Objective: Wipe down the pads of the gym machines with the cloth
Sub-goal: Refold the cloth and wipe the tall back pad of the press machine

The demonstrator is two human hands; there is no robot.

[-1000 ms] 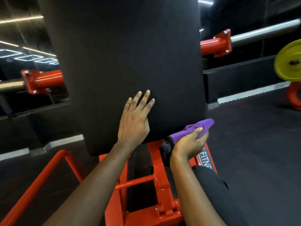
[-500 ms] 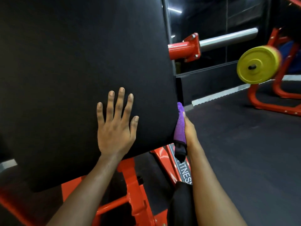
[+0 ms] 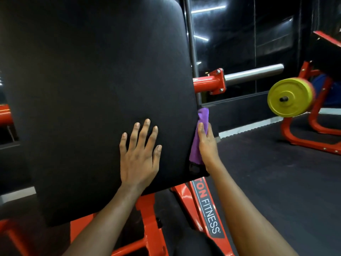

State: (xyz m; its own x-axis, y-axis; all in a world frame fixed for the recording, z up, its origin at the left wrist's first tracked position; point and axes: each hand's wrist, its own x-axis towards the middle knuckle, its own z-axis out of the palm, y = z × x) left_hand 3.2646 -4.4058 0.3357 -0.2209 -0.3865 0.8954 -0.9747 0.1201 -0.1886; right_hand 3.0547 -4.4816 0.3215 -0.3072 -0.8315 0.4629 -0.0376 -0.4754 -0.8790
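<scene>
A large black pad (image 3: 96,85) of an orange gym machine fills the left and middle of the head view. My left hand (image 3: 139,156) lies flat on its lower face, fingers straight and spread. A purple cloth (image 3: 199,137) with a dark lower end is pressed against the pad's right side edge. My right hand (image 3: 207,145) holds it there, thumb on the cloth; the other fingers are hidden behind it.
The orange frame (image 3: 204,204) marked FITNESS runs below the pad. An orange arm with a steel bar (image 3: 252,73) sticks out to the right. A yellow weight plate (image 3: 289,97) on another orange stand sits at the right. Dark rubber floor (image 3: 267,182) spreads to the right.
My right hand carried the cloth from the pad's lower right corner onto its side edge and slid it upward. The left hand stayed flat on the pad. The view swung right.
</scene>
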